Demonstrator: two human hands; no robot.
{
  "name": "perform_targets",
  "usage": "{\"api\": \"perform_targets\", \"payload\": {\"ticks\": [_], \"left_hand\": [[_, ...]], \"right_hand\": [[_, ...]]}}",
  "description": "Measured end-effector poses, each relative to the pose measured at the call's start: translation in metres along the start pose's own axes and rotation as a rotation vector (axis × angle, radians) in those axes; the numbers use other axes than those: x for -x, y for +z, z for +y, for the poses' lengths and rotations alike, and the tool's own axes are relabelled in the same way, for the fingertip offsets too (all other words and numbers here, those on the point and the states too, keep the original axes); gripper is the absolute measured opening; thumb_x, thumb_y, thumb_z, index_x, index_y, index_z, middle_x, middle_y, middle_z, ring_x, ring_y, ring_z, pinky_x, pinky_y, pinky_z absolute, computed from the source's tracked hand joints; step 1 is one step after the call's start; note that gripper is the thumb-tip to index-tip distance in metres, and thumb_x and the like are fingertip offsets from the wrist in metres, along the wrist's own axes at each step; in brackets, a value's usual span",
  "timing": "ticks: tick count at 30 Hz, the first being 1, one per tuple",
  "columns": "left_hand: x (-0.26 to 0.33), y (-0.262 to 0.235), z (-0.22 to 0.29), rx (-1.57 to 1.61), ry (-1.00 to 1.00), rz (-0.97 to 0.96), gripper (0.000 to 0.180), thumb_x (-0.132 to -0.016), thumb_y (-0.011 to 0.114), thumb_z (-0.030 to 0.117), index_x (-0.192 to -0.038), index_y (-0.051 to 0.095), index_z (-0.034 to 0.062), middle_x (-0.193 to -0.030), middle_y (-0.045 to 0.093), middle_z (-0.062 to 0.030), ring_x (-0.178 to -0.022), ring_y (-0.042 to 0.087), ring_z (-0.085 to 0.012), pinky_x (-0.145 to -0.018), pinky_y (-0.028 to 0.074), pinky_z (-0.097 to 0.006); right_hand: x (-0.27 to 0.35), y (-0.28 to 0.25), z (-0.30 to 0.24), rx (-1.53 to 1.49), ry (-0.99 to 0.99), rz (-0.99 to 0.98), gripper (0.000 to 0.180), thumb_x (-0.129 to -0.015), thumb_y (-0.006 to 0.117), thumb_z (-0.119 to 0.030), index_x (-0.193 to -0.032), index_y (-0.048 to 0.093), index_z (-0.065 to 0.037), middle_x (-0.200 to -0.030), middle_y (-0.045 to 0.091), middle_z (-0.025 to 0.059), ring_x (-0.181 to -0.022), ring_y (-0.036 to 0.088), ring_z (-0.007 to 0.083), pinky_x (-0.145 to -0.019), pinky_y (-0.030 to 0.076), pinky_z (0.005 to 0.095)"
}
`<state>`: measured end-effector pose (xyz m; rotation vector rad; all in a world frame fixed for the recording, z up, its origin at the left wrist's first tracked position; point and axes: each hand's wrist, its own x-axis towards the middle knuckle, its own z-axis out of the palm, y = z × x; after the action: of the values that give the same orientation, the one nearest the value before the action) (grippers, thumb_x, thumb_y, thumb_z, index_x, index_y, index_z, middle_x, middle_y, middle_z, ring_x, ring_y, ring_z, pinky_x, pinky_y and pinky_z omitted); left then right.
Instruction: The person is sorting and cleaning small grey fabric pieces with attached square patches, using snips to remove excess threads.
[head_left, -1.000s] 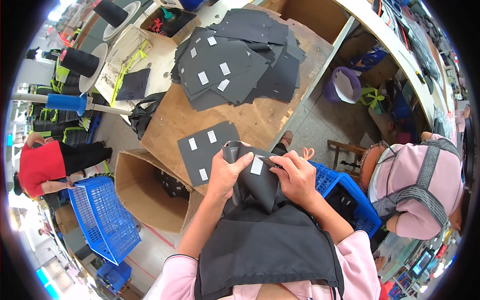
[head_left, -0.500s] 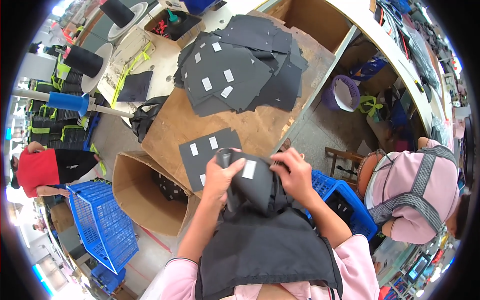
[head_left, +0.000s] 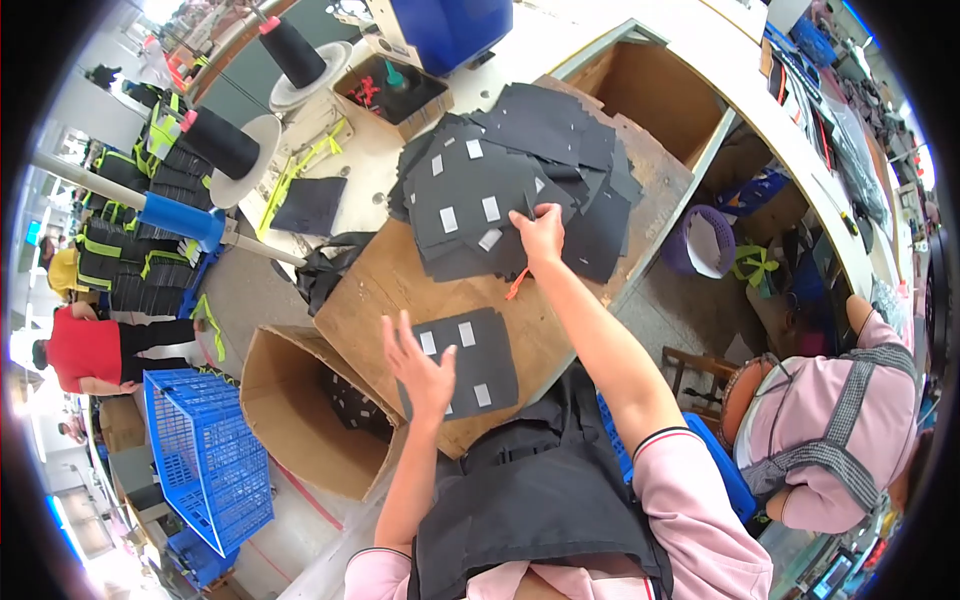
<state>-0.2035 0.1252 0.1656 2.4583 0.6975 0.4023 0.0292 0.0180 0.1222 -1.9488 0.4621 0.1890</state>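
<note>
My right hand (head_left: 541, 236) reaches over a broad pile of flat black fabric pieces (head_left: 470, 180). Its thumb and fingertips close on the edge of a top piece. A small orange strip or handle (head_left: 516, 286) shows below this hand; I cannot tell whether the hand holds it. My left hand (head_left: 422, 372) is open with fingers spread, over the left side of a black piece with white labels (head_left: 490, 350) that lies flat on the brown board (head_left: 370, 290). The hand hides part of this piece.
A cardboard box (head_left: 285, 400) with black pieces inside stands left of the board, beside a blue plastic crate (head_left: 205, 450). Thread cones (head_left: 225, 145) stand back left. A purple basket (head_left: 697, 240) is at the right. A seated person in pink (head_left: 830, 430) is nearby.
The folded black piece is no longer between my hands; a labelled piece lies flat. My right hand has moved forward to the pile. My left hand has opened and lowered slightly. The view has shifted.
</note>
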Motion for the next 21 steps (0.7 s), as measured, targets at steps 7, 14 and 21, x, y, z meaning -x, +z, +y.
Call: {"api": "perform_targets", "payload": {"ticks": [7,14,21], "left_hand": [[-0.035,0.023,0.032,1.237,-0.564,-0.427,0.063,-0.084,0.064,0.022,-0.134,0.032,0.0012,-0.128,0.044,-0.0166,-0.116,0.047,-0.0299,-0.097,0.038,-0.041],[-0.05,0.062,0.044,1.797,-0.872,-0.536,0.041,-0.081,0.069,0.028,-0.111,0.053,0.0057,-0.11,0.058,-0.0078,-0.104,0.055,-0.0234,-0.09,0.044,-0.041],[-0.019,0.058,0.04,1.684,-0.861,-0.43,0.03,-0.082,0.063,0.002,-0.111,0.055,0.002,-0.105,0.061,-0.0069,-0.098,0.058,-0.0195,-0.089,0.045,-0.034]], "right_hand": [[0.025,-0.023,0.002,-0.308,-0.039,-0.203,0.026,-0.075,0.07,-0.021,-0.069,0.052,-0.003,-0.059,0.05,0.0025,-0.049,0.049,0.0169,-0.05,0.041,0.0319],[0.14,-0.109,0.045,-0.628,0.271,-0.494,0.023,-0.082,0.065,-0.014,-0.068,0.047,-0.011,-0.053,0.041,-0.005,-0.042,0.033,0.0041,-0.039,0.023,0.0218],[0.161,-0.133,0.112,-0.73,0.579,-0.596,0.019,-0.083,0.065,-0.017,-0.079,0.055,-0.002,-0.053,0.041,-0.0032,-0.039,0.03,0.0055,-0.041,0.024,0.0224]]}}
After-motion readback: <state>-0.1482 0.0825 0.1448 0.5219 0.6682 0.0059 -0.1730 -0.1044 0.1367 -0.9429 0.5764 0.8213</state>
